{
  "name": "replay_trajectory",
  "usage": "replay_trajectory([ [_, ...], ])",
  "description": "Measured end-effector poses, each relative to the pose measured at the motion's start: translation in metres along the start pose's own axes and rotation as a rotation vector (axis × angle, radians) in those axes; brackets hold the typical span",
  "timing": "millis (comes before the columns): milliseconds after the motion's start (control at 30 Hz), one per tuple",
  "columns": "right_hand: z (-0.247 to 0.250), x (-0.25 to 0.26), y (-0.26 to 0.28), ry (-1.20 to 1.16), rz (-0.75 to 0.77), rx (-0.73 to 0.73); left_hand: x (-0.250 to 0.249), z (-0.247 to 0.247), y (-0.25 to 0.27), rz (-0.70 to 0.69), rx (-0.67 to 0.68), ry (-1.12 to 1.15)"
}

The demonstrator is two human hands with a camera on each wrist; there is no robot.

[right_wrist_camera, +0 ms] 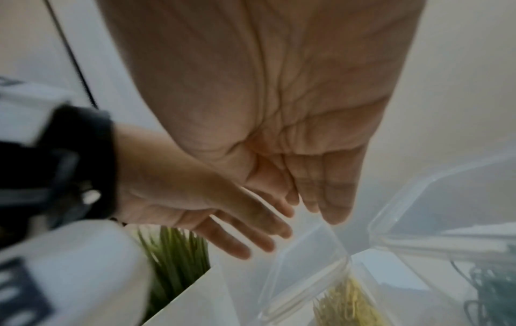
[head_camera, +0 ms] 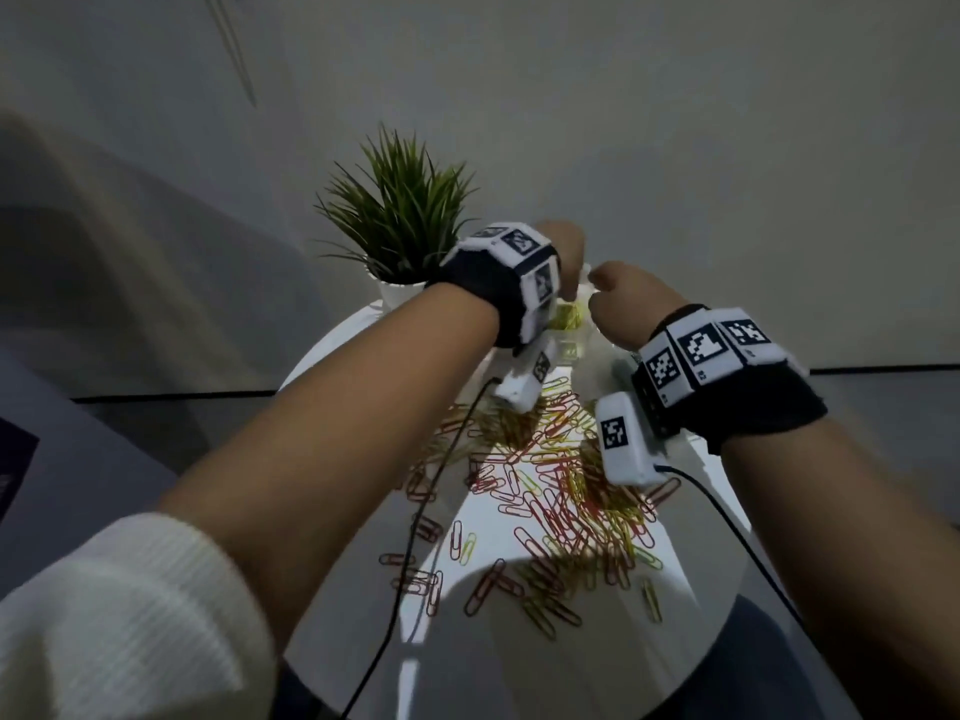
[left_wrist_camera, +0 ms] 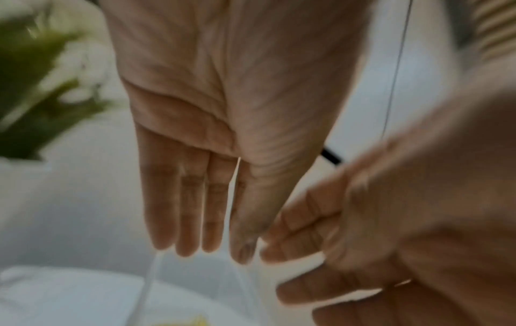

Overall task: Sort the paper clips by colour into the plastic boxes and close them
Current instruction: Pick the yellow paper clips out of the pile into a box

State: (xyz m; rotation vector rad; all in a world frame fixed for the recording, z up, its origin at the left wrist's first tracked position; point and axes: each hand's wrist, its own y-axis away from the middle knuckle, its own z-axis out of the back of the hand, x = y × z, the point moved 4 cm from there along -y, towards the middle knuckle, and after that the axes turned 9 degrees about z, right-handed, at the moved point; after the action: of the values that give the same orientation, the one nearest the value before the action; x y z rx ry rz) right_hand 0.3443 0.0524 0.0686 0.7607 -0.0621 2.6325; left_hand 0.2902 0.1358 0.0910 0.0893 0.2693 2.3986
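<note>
A clear plastic box of yellow clips (head_camera: 569, 319) stands at the far side of the round white table (head_camera: 343, 340). Both hands hover over it. My left hand (left_wrist_camera: 206, 249) has straight fingers pointing down at the box's raised clear lid (right_wrist_camera: 304, 264). My right hand (right_wrist_camera: 321, 209) is also flat, with its fingertips at the lid's top edge. Neither hand holds a clip. Yellow clips (right_wrist_camera: 346, 304) lie inside the box. A loose pile of red and yellow clips (head_camera: 561, 491) covers the table's middle.
A potted green plant (head_camera: 400, 210) stands just behind my left hand (head_camera: 566, 257). A second clear box (right_wrist_camera: 419, 198) with its lid up, holding dark green clips (right_wrist_camera: 497, 286), sits right of the yellow one. Black cables trail from both wrist cameras across the table.
</note>
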Motion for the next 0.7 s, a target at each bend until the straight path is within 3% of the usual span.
replay_trajectory([
  [67, 0.0, 0.007, 0.022, -0.055, 0.06, -0.099, 0.015, 0.007, 0.028, -0.06, -0.076, 0.115],
  [133, -0.009, 0.016, 0.049, -0.079, 0.115, -0.088, 0.036, -0.001, 0.074, -0.092, -0.126, 0.15],
  [233, -0.045, 0.027, 0.079, -0.07, 0.166, 0.2, 0.057, -0.05, 0.139, -0.026, 0.058, 0.166],
  [333, -0.078, 0.027, 0.086, 0.06, 0.143, 0.327, 0.062, -0.099, 0.175, 0.043, 0.162, 0.143],
  [500, -0.106, 0.019, 0.079, 0.254, 0.06, 0.373, 0.059, -0.127, 0.19, 0.082, 0.088, 0.086],
  [700, -0.111, 0.018, 0.077, 0.296, 0.034, 0.349, 0.069, -0.137, 0.194, 0.164, 0.046, 0.098],
])
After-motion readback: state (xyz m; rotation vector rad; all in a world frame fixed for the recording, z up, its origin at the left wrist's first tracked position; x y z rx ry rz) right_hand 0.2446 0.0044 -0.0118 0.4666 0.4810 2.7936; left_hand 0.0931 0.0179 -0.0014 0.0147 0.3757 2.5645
